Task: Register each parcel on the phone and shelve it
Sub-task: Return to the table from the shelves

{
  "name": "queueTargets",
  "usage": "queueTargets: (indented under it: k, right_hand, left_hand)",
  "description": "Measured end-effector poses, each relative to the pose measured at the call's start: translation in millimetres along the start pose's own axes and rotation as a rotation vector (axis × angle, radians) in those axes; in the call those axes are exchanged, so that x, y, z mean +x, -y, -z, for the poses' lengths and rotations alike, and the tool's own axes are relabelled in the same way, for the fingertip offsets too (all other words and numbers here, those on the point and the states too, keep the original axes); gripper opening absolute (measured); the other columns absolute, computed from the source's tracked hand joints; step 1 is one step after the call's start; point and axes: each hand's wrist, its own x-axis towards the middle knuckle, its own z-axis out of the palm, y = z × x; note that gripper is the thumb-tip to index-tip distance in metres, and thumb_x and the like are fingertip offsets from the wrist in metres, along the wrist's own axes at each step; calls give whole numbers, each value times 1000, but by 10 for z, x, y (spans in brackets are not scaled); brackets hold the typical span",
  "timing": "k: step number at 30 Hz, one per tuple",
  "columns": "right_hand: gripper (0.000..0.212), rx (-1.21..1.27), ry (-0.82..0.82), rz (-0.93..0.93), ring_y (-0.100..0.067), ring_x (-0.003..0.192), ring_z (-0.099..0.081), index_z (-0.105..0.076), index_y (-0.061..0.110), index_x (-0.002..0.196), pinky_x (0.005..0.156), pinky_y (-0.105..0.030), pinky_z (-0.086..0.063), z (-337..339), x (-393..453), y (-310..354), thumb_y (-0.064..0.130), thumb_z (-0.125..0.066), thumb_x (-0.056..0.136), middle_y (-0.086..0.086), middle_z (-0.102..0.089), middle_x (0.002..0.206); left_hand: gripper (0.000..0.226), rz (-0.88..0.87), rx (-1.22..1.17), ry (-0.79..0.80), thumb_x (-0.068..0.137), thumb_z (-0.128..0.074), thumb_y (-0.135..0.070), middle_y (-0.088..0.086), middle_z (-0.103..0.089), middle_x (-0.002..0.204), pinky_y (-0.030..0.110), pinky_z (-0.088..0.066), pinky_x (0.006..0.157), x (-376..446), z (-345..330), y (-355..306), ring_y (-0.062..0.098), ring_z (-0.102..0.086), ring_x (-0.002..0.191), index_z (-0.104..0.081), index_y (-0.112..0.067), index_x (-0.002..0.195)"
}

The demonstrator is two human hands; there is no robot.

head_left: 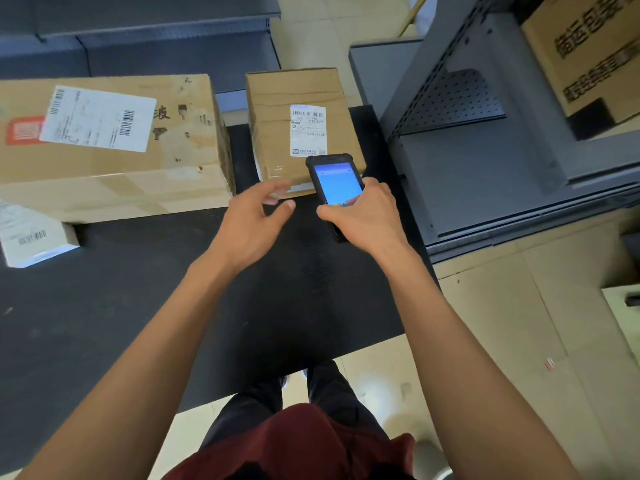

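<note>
- Two bare forearms reach forward over a black table [104, 306], above a dark red shirt and dark trousers at the bottom of the view.
- The left hand [251, 223] hovers above the table with its fingers loosely spread and lightly bent, holding nothing; its fingertips are near the front edge of the small parcel.
- The right hand [363, 216] grips a phone [334, 181] in a black rugged case, fingers curled round its lower end and the thumb lying on the bottom of the lit blue screen.
- The phone's upper end overlaps the near right corner of the small parcel [277, 133], a taped brown carton lying on the table with a white barcode label [308, 129] facing up.
- Just left of it, apart by a narrow gap, lies a large parcel [138, 174], a wide brown carton with a tilted white shipping label [98, 117] and a red sticker [26, 129] on top.
- A white box [31, 237] sits at the table's left edge, partly under the large parcel's near corner.
- To the right stands a grey metal shelf unit [485, 188] with a perforated back panel, and a brown printed carton [588, 53] rests on its upper shelf.
</note>
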Motion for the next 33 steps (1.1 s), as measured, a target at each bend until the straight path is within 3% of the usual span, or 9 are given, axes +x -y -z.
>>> queueTargets:
  k: [4, 8, 12, 17, 27, 33]
  right_hand:
    - [70, -21, 20, -4, -14, 93, -52, -52, 17, 116, 60, -27, -43, -12, 39, -13, 52, -81, 62, 0, -47, 107]
    - [70, -49, 33, -28, -14, 90, -53, -51, 16, 114, 62, -29, -47, -9, 55, -45, 53, -81, 62, 0, -46, 104]
    - [67, -56, 45, -52, -6, 82, -48, -50, 17, 109, 57, -26, -37, -1, 70, -67, 54, -80, 61, 3, -45, 100]
    - [68, -73, 52, -52, -6, 81, -47, -49, 19, 108, 56, -25, -36, -32, 79, -86, 55, -81, 60, 4, -45, 99]
    - [71, -72, 53, -60, -10, 86, -51, -50, 17, 111, 62, -28, -45, -24, 164, -125, 56, -80, 60, 0, -47, 105]
    - [90, -137, 44, -48, -21, 110, -50, -42, 15, 138, 77, -38, -55, -161, 141, -285, 52, -80, 65, -1, -43, 121]
  left_hand:
    - [34, -23, 19, -11, 99, -60, -32, -25, -61, 123, 11, -40, 85, 132, 43, -53, -6, -58, 110, -61, -32, 133]
    - [34, -24, 20, -3, 99, -60, -33, -27, -59, 120, 7, -38, 83, 160, 14, -47, -12, -56, 108, -61, -32, 133]
    - [33, -17, 3, 20, 98, -61, -33, -28, -61, 120, 4, -39, 81, 146, -43, -11, -15, -55, 109, -61, -35, 131]
    - [34, -7, 7, 31, 98, -60, -36, -32, -60, 117, 4, -37, 81, 151, -72, 9, -17, -54, 109, -60, -41, 131]
    - [35, 17, 5, 27, 98, -60, -37, -18, -63, 128, 25, -45, 97, 148, -55, 62, 1, -60, 115, -60, -36, 133]
    - [36, 53, -1, 27, 98, -60, -36, -24, -62, 127, 26, -46, 98, 116, -57, 115, 0, -58, 115, -60, -36, 135]
